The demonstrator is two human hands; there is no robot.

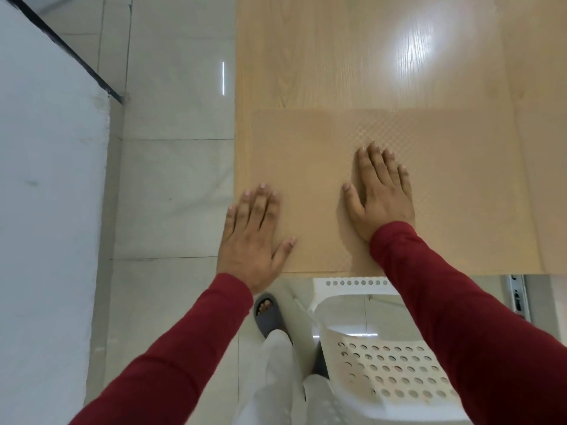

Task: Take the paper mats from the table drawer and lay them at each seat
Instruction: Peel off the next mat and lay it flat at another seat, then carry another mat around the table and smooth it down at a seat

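- Currently, one paper mat [310, 167] lies flat on the wood-grain counter [337, 56], at the counter's near-left corner.
- Mat alignment: its near edge runs just inside the near edge of the counter; its left edge runs just inside the counter's left edge. A narrow strip of bare wood shows along both.
- Mat surface: tan, with a fine embossed check pattern that shows where light catches it, near the mat's far edge.
- Left hand [254, 237]: flat, palm down, fingers straight and close together, thumb spread to the side. The grip is wide and holds nothing. The hand rests over the mat's near-left corner, and its outer side overlaps the counter's left edge.
- Right hand [380, 194]: flat, palm down, fingers straight and slightly fanned, thumb apart. The grip is wide and holds nothing. The hand presses on the mat around its middle, towards the near edge.
- Both forearms wear dark red sleeves [460, 317] that reach to the wrists.
- Below the near edge of the counter stands a white plastic chair [389, 363] with a perforated seat, partly tucked under the counter.
- A metal drawer rail [518, 299] shows under the near edge of the counter, towards the right.
- One foot in a grey slipper [268, 314] stands on the pale tiled floor [175, 179] left of the chair.
- A bright glare patch sits on the counter beyond the mat.
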